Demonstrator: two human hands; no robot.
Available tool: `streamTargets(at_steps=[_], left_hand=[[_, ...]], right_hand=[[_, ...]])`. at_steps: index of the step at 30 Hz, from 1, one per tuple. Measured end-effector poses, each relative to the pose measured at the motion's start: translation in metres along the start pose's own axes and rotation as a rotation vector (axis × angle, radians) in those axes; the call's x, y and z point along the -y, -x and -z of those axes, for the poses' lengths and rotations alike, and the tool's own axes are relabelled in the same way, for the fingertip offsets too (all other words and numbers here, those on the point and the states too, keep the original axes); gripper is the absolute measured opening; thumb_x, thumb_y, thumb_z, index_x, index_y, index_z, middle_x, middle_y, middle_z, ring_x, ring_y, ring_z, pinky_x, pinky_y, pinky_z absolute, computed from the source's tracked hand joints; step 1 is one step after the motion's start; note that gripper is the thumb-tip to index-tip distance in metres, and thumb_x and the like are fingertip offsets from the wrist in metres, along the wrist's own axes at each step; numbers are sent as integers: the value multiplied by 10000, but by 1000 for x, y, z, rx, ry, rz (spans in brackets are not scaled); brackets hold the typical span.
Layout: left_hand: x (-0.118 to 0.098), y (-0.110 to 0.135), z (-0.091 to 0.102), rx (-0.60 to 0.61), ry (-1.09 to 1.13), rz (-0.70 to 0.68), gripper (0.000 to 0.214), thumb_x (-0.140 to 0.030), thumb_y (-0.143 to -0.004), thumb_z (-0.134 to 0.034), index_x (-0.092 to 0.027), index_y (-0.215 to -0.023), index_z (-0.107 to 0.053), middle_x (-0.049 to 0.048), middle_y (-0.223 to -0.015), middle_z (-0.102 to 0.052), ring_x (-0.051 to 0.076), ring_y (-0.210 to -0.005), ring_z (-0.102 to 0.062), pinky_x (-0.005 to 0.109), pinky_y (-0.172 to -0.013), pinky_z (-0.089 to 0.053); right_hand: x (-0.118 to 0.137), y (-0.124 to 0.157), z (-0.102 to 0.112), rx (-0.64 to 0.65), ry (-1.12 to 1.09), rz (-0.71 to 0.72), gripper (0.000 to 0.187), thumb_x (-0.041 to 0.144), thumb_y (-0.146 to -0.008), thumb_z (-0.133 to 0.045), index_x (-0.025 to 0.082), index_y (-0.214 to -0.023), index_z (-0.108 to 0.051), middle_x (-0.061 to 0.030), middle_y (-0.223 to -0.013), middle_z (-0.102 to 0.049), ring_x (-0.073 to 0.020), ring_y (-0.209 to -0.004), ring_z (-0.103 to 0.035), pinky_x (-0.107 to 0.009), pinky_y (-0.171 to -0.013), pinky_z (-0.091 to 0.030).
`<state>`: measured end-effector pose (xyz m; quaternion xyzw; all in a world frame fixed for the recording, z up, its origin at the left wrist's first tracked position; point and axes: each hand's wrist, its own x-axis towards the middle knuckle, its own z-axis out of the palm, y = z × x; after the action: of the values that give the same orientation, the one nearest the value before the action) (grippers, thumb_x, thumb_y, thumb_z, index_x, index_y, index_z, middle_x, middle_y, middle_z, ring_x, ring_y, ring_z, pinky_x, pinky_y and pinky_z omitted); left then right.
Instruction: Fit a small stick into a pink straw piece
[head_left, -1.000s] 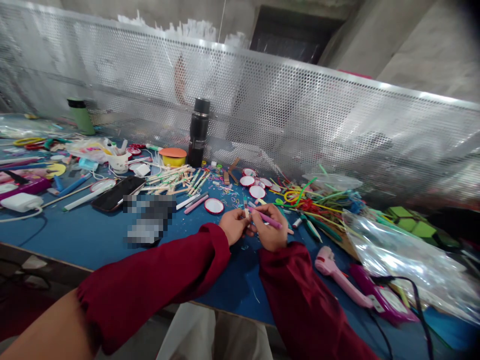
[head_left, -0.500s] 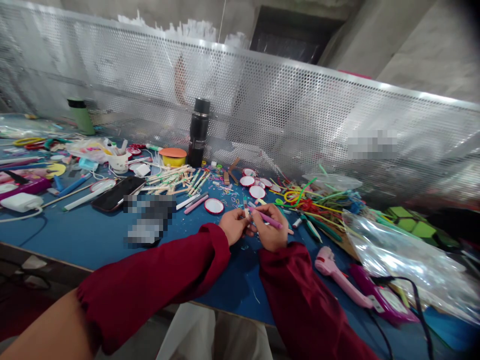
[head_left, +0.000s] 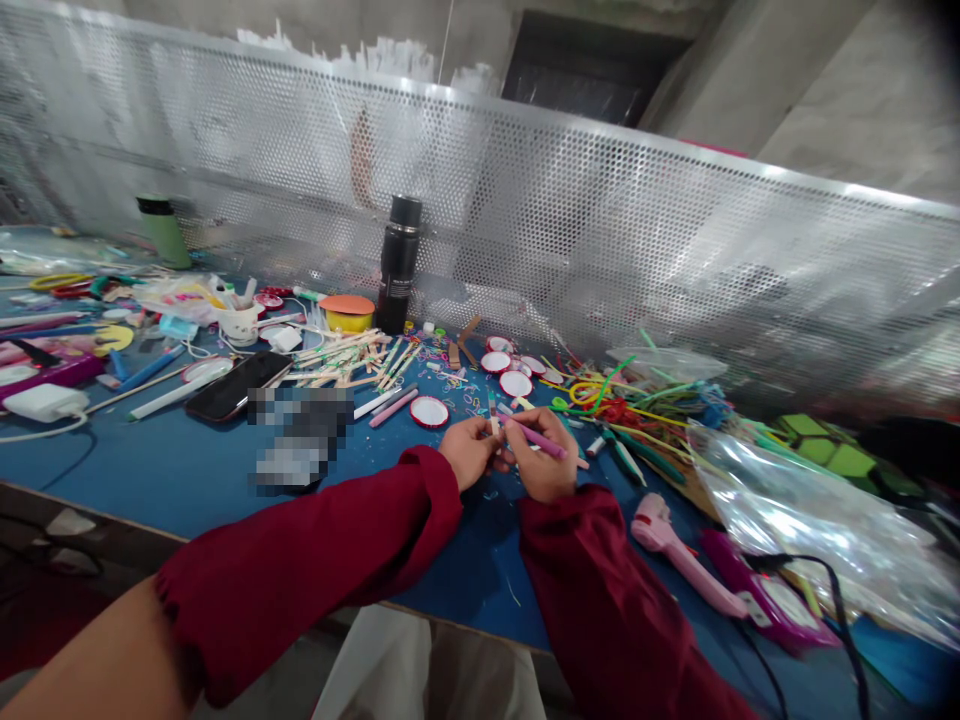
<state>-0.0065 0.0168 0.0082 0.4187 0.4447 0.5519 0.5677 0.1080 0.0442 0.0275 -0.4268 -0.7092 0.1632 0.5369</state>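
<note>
Over the front middle of the blue table my two hands meet, both closed. My left hand (head_left: 466, 452) pinches a small flat wooden stick (head_left: 493, 410) that points upward and has a greenish upper part. In my right hand (head_left: 549, 468) lies a pinkish-purple marker pen (head_left: 546, 442), slanting down to the right. The pen's left end is close to the stick; fingers hide whether they touch. A white round lid with a red rim (head_left: 429, 411) rests on the table just left of my hands. More such lids (head_left: 515, 384) lie beyond them.
Striped wooden sticks (head_left: 352, 358) are heaped left, near a black bottle (head_left: 399, 265) and a phone (head_left: 236, 386). Coloured pipe cleaners (head_left: 637, 405), a pink glue gun (head_left: 682, 555), a purple device (head_left: 769, 592) with a cable and clear plastic bags (head_left: 817, 520) lie right. Perforated metal panels (head_left: 600, 220) stand behind.
Almost nothing differs. Both hands keep the same hold on the stick and the marker pen, and the whole view has shifted very slightly.
</note>
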Motion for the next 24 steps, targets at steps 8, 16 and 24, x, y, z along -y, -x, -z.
streamTargets(at_steps=[8,16,24], left_hand=[[2,-2,1,9,12,-3,70,-215,-872,-549,-154,-877,-583,-7,-660,-640,79,-486,-592,169,-426,-343],[4,-3,1,2,-4,-10,87,-231,-871,-554,-152,-870,-589,2,-673,-646,87,-495,-599,173,-433,-351],[2,-2,1,1,5,-4,86,-223,-866,-549,-153,-878,-597,1,-665,-653,85,-493,-594,174,-435,-345]], right_hand=[[0,1,0,7,1,1,114,325,-751,-621,214,-731,-602,9,-652,-634,-136,-547,-570,-256,-505,-458],[1,0,0,3,10,-6,116,324,-753,-626,211,-739,-607,7,-655,-635,-134,-543,-567,-254,-499,-456],[0,1,0,16,1,-7,122,332,-764,-623,213,-745,-602,11,-658,-642,-133,-533,-570,-254,-487,-460]])
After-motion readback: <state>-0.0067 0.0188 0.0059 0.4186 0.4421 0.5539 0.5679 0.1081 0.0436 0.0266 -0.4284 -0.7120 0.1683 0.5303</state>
